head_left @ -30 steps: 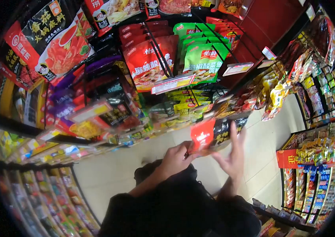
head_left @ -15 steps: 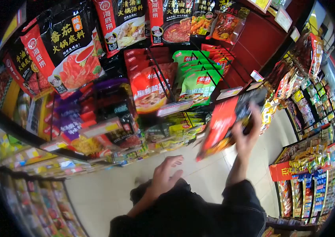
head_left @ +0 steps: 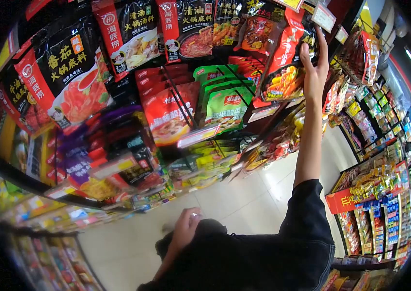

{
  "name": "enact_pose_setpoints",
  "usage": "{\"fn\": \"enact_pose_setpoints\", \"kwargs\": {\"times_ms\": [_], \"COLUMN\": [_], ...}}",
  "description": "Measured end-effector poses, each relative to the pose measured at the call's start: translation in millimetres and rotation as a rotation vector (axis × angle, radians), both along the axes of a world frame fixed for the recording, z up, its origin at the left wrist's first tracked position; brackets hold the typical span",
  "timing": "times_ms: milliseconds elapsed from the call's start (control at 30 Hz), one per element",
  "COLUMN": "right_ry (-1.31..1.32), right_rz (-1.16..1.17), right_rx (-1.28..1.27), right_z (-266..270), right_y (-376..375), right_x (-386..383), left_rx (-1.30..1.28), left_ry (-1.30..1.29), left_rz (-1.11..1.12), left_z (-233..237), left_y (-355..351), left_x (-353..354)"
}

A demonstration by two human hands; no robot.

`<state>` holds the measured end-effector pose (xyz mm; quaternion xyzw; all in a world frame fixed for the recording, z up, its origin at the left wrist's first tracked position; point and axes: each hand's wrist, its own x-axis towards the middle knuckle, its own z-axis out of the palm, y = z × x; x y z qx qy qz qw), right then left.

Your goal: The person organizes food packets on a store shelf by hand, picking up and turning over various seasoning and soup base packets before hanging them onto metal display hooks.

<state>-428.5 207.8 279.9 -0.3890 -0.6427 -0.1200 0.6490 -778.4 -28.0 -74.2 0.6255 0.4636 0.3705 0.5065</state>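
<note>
My right hand reaches up to the right end of the shelf and grips a red-and-black food packet by its right edge. The thumb lies on the packet's front, and the other fingers run along its side. The packet stands nearly upright, leaning a little, with a picture of cooked food low on its front. My left hand is low, near my body, its fingers curled in; whether anything small is inside does not show. Green seasoning packets and red packets stand in rows left of the held packet.
Large black-and-red hotpot base bags line the upper shelf. Price tags stick out along the shelf edge, and another tag hangs near my right fingertips. More stocked racks stand to the right, above the tiled floor.
My right hand has carried the packet up from in front of the shelf to its right end, turning it more upright. The left hand has dropped slightly and its fingers have curled.
</note>
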Motion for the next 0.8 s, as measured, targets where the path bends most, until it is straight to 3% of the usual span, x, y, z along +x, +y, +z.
{"fn": "enact_pose_setpoints", "kwargs": {"times_ms": [100,367,700,800], "right_ry": [0.116,-0.022,0.087,-0.085], "right_rz": [0.108,0.055,0.089,0.094], "right_rx": [-0.03,-0.127,-0.185,-0.181], "right_z": [2.7,8.3,21.4,22.4], "right_y": [3.7,-2.1,-8.3,-3.2], "right_x": [-1.3,1.2,4.9,3.9], "left_rx": [0.045,-0.058,-0.107,-0.108], "left_ry": [-0.003,-0.111,-0.09,-0.102], "left_rz": [0.023,0.04,0.023,0.027], "left_z": [0.0,-22.6,-13.1,-16.1], "left_y": [0.6,2.6,5.0,4.9], "left_x": [-3.3,-10.6,-12.7,-13.5]}}
